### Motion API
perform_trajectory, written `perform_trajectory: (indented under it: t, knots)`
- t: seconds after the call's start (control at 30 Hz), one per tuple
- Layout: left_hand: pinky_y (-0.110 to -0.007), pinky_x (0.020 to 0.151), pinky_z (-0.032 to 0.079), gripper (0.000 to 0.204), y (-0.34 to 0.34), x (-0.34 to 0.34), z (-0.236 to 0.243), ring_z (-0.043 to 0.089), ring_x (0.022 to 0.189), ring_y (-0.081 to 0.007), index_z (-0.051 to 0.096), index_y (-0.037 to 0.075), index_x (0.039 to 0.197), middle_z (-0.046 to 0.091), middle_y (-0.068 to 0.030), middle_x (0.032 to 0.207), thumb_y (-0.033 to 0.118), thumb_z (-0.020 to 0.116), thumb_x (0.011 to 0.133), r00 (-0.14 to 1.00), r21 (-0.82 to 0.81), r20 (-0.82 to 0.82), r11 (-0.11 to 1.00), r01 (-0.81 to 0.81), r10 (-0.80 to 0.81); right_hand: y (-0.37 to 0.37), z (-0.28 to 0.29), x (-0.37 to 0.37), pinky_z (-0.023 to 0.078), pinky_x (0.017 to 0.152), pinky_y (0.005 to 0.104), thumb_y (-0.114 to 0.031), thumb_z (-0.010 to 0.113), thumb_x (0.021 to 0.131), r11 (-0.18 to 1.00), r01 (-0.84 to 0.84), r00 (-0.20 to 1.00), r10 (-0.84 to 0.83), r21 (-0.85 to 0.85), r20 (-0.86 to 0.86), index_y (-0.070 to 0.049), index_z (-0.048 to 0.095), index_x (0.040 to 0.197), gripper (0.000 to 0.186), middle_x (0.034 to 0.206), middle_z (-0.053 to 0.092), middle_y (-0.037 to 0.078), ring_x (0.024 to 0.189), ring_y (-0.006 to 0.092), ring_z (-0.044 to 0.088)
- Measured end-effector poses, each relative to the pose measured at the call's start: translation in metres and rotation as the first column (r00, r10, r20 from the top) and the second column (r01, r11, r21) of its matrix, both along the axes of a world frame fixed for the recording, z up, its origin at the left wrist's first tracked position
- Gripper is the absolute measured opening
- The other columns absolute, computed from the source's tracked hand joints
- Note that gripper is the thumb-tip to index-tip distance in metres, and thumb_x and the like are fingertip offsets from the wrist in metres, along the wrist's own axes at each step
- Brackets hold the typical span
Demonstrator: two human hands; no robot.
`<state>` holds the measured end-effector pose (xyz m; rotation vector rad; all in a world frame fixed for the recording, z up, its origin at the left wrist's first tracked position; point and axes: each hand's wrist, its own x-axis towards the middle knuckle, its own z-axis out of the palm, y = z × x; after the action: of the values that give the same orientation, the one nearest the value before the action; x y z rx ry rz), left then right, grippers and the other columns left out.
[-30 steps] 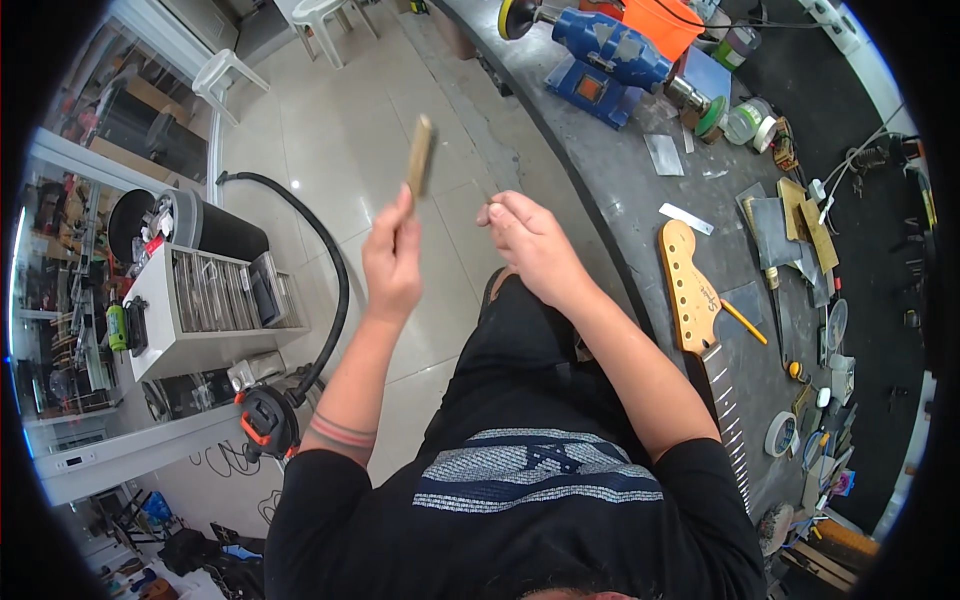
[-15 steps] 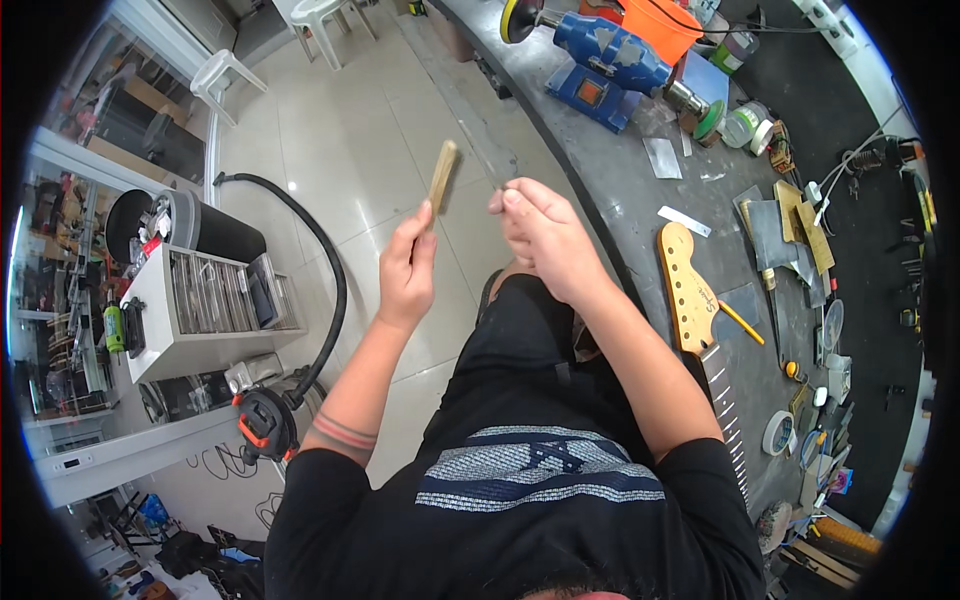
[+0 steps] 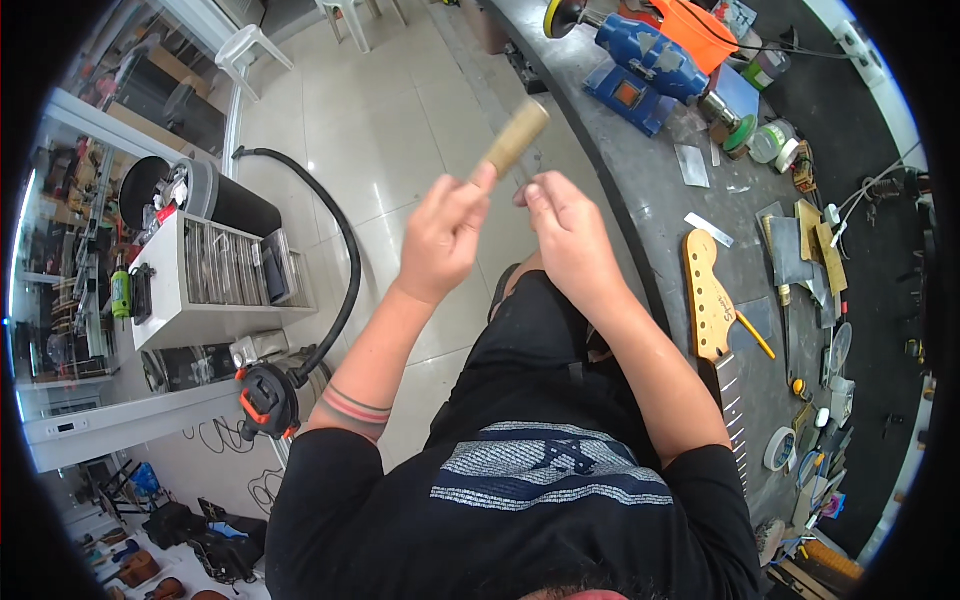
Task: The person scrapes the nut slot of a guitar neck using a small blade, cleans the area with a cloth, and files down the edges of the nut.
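Observation:
My left hand holds a short pale wooden block raised in front of me, gripped at its lower end between thumb and fingers. My right hand is right beside it, fingertips pinched together near the block's base; whether they hold something small I cannot tell. Both hands hover over the tiled floor, just left of the grey workbench. A guitar neck with a yellowish headstock lies on the bench to my right.
A blue bench vise, an orange container, tape rolls and small tools crowd the bench. On the left stand a white drawer unit, a black vacuum hose and white plastic chairs.
Both hands drifted right and came closer together. The block tilted from nearly upright to leaning right, and my right hand's fingers closed in near its base.

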<state>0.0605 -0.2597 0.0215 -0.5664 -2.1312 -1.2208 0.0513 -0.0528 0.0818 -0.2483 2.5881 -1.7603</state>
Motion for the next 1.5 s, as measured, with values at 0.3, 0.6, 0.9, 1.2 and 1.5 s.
perform_trajectory:
  t: [0.3, 0.6, 0.9, 1.2, 1.5]
  knots:
    - [-0.045, 0.078, 0.059, 0.049, 0.035, -0.008, -0.022, 0.072, 0.085, -0.0358, 0.068, 0.012, 0.155, 0.071, -0.0155, 0.107, 0.002, 0.072, 0.107, 0.987, 0.005, 0.152, 0.999, 0.053, -0.053, 0.081, 0.025, 0.044, 0.048, 0.074, 0.0317, -0.024, 0.059, 0.123, 0.957, 0.125, 0.977, -0.073, -0.26, 0.2, 0.0, 0.072, 0.111, 0.029, 0.083, 0.057, 0.0, 0.079, 0.0105, 0.054]
    - [-0.049, 0.089, 0.062, 0.044, 0.263, -0.098, 0.071, 0.074, 0.109, -0.0382, 0.072, 0.014, 0.145, 0.074, -0.0153, 0.117, 0.012, 0.077, 0.102, 0.939, -0.485, -0.044, 0.829, 0.278, -0.341, 0.227, 0.06, 0.163, 0.035, 0.061, 0.024, -0.025, 0.062, 0.123, 0.788, 0.552, 0.824, -0.566, -0.272, 0.032, -0.001, 0.073, 0.104, 0.032, 0.078, 0.054, -0.005, 0.067, 0.0024, 0.045]
    - [-0.03, 0.089, 0.056, 0.043, 0.307, 0.031, 0.085, 0.068, 0.105, -0.0123, 0.058, 0.005, 0.153, 0.071, -0.0053, 0.115, 0.012, 0.076, 0.114, -0.041, 0.666, 0.46, 0.314, 0.677, -0.887, 0.271, 0.056, 0.199, 0.045, 0.075, 0.0239, -0.021, 0.065, 0.121, 0.715, 0.623, 0.772, -0.627, -0.318, 0.103, 0.0, 0.079, 0.123, 0.025, 0.09, 0.069, -0.004, 0.083, 0.0037, 0.059]
    - [-0.024, 0.073, 0.062, 0.058, 0.295, 0.026, 0.076, 0.075, 0.081, -0.0119, 0.049, -0.005, 0.168, 0.081, -0.013, 0.102, 0.01, 0.07, 0.116, -0.209, 0.871, 0.426, 0.337, 0.358, -0.88, 0.271, 0.042, 0.17, 0.054, 0.102, 0.0313, -0.017, 0.075, 0.115, 0.78, 0.549, 0.831, -0.548, -0.301, 0.094, 0.002, 0.072, 0.141, 0.032, 0.127, 0.075, 0.005, 0.113, 0.0111, 0.067]
    - [-0.027, 0.057, 0.044, 0.033, 0.239, 0.024, 0.043, 0.06, 0.056, -0.0118, 0.064, -0.01, 0.134, 0.069, -0.007, 0.073, 0.013, 0.073, 0.111, 0.134, 0.789, 0.48, 0.494, 0.365, -0.867, 0.268, 0.023, 0.202, 0.054, 0.098, 0.0496, -0.03, 0.101, 0.08, 0.776, 0.243, 0.952, -0.307, 0.582, 0.012, -0.004, 0.065, 0.136, 0.072, 0.121, 0.067, 0.016, 0.113, 0.0403, 0.066]
